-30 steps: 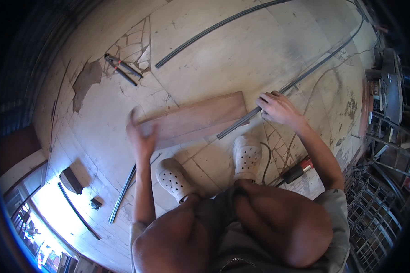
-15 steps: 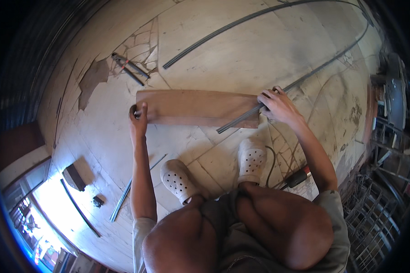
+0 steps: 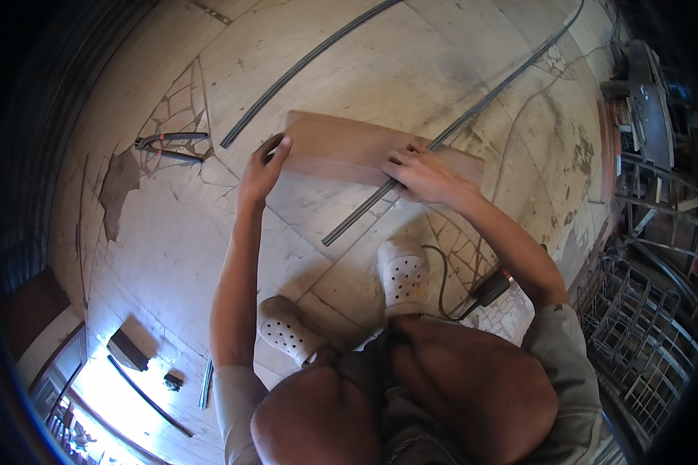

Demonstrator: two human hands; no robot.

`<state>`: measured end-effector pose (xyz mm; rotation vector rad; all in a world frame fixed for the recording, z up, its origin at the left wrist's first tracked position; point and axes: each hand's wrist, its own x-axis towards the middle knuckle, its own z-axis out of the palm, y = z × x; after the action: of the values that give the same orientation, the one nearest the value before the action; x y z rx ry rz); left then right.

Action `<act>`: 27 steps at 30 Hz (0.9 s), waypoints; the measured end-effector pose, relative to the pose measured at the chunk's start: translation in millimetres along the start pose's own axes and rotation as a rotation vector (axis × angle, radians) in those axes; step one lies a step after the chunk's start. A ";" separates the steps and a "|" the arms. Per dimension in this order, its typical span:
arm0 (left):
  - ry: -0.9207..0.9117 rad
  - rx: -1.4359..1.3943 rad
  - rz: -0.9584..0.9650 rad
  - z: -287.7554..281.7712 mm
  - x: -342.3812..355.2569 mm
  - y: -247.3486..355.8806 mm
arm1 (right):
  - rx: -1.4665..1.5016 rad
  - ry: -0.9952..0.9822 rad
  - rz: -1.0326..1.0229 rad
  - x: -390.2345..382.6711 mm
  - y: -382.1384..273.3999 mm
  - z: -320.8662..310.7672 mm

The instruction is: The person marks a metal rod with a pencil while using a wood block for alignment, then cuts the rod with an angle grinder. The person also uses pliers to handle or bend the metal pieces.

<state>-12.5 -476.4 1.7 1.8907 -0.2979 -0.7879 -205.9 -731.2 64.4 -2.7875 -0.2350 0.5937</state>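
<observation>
A flat brown wooden board [image 3: 326, 147] lies in front of my feet, slightly askew. My left hand [image 3: 266, 169] is closed around its left end, thumb on the near side. A long dark grooved metal strip [image 3: 357, 215] crosses the board at a slant. Its near end sticks out past the board's near edge, and its other end runs off toward the far right. My right hand [image 3: 423, 174] grips this strip where it lies over the board; some of the fingertips are hidden behind the hand.
A second dark strip [image 3: 287, 77] curves across the floor beyond the board. Pincers [image 3: 172, 146] lie at the left by broken tiles. Beside my right foot is a corded tool [image 3: 490, 288]. A dark block [image 3: 128, 349] rests at lower left; metal racks [image 3: 636, 318] line the right.
The board now sits at a slant with its left end farther away. The strip's near end reaches farther past the board's edge, and my right hand is closer to my left. The view has shifted.
</observation>
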 end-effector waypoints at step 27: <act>-0.523 0.446 0.067 176.0 -26.3 38.3 | 0.017 0.394 0.790 -98.0 66.4 85.1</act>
<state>-139.7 -606.6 -0.8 2.0367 -0.9207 -1.2434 -323.4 -794.9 6.2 -2.8299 0.9730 0.1688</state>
